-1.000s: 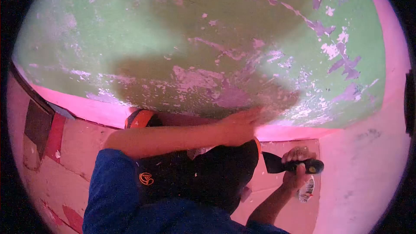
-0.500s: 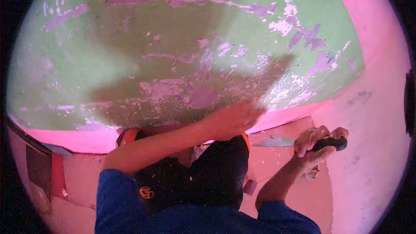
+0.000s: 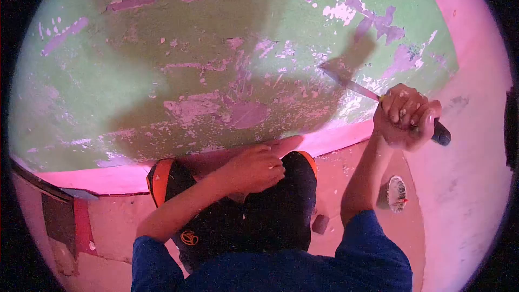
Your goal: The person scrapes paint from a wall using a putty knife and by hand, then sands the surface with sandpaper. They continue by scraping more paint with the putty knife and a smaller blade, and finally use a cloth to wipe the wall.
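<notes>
Green paint covers the wall in front of me, flaked away in long pale streaks and patches, with a pink band along its foot where it meets the floor. My right hand is wrapped tight around the dark handle of the scraper, fingers fully closed on it. The blade slants up and to the left, and its tip is on the wall at the edge of a bare patch. My left hand rests on my knee. Its fingers are curled loosely in on themselves and hold nothing.

To scrape well from here, I judge the blade should lie low against the wall, so it slides under the lifted edges and does not dig into the plaster. Short pushes from the bare patch outward should lift the loose flakes. The grip is firm enough, and the work is better done from the wrist than the shoulder.

On the floor near my right elbow lies a small round thing, perhaps a lid or a tub, though it is too small to tell. A little block sits just beside my leg.
</notes>
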Motion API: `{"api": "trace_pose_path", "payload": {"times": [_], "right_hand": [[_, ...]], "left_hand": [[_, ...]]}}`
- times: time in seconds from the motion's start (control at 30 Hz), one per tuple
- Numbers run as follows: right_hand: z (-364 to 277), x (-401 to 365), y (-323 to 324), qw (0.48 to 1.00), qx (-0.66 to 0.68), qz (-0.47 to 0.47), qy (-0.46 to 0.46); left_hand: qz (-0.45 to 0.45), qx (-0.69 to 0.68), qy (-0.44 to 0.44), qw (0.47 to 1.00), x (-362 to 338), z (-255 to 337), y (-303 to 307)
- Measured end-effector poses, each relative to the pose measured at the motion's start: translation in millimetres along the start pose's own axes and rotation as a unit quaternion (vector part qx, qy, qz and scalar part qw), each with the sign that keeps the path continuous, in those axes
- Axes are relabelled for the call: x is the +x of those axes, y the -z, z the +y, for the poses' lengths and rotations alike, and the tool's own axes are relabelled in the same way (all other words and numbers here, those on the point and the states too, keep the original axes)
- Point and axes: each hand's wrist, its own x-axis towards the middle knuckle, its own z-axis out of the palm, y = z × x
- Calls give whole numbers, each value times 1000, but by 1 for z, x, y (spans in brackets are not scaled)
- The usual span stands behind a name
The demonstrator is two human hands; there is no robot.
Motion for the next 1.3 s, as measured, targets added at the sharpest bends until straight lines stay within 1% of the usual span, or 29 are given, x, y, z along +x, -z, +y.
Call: {"api": "trace_pose_path", "payload": {"times": [0.07, 0.1, 0.13, 0.17, 0.2, 0.27, 0.33, 0.37, 0.4, 0.43, 0.47, 0.5, 0.53, 0.57, 0.6, 0.63, 0.67, 0.7, 0.77, 0.83, 0.9, 0.97, 1.0, 1.03, 1.07, 1.17, 1.27, 1.3], "right_hand": [[-12, 7, 20, 982, 145, -74, -93], [-17, 11, 28, 962, 215, -113, -126], [-15, 30, 30, 919, 271, -271, -97], [-17, 22, 67, 920, 269, -269, -97], [16, 21, 79, 919, 318, -205, -114], [47, -23, 81, 898, 409, -74, -143], [29, -66, 128, 850, 499, 42, -163], [35, -61, 125, 817, 539, 100, -179], [38, -58, 121, 814, 541, 100, -185], [22, -56, 85, 920, 366, 34, -138], [38, -49, 22, 981, 171, -32, -86], [34, -34, -11, 994, -31, -99, -24], [48, -62, 19, 981, -27, -182, -59], [-4, -23, -18, 824, -439, -359, -25], [-15, -32, 9, 824, -435, -363, -20], [-26, -43, 51, 938, -164, -301, -48], [-32, -49, 73, 968, 120, -208, -77], [-35, -53, 70, 968, 120, -205, -83], [-32, -65, 51, 975, -68, -166, -129], [-11, -73, 25, 947, -246, -131, -158], [0, -80, 3, 881, -418, -93, -201], [-3, -84, -14, 777, -580, -42, -240], [-9, -60, -14, 813, -466, -265, -226], [-12, -29, -19, 797, -322, -475, -188], [-8, -23, -23, 795, -321, -482, -179], [-17, -31, -46, 684, -479, -510, -206], [-22, -53, -67, 563, -628, -494, -212], [-17, -58, -66, 567, -628, -492, -204]], "left_hand": [[129, -29, 21, 991, -2, -2, 17], [131, -28, 22, 991, -3, -4, 18], [167, -65, 71, 981, -3, -6, 19], [200, -103, 119, 967, -4, -7, 19], [197, -106, 118, 967, -3, -7, 16], [225, -88, 117, 963, -5, -7, 10], [218, -78, 120, 965, -18, -5, 9], [211, -75, 128, 966, -22, -6, 8], [214, -76, 133, 965, -23, -7, 7], [221, -98, 180, 953, -24, -7, 7], [225, -122, 227, 940, -27, -5, 7], [223, -120, 228, 940, -27, -3, 9], [218, -119, 234, 940, -28, -2, 11], [217, -115, 239, 940, -28, -6, 12], [223, -111, 240, 938, -28, -10, 12], [260, -73, 190, 944, -28, -11, 12], [292, -36, 140, 945, -28, -10, 11], [290, -40, 144, 945, -26, -9, 9], [300, -85, 167, 935, -23, -14, 5], [301, -68, 148, 940, -30, -17, 4], [299, -71, 144, 941, -32, -15, 3], [298, -47, 155, 941, -31, -11, 11], [293, -49, 153, 943, -34, -7, 12], [305, -34, 145, 941, -35, -9, 12], [324, -18, 139, 935, -32, -13, 12], [321, -70, 176, 928, -33, -11, 8], [287, -54, 167, 942, -31, -12, -1], [289, -46, 165, 942, -31, -17, 1]]}}
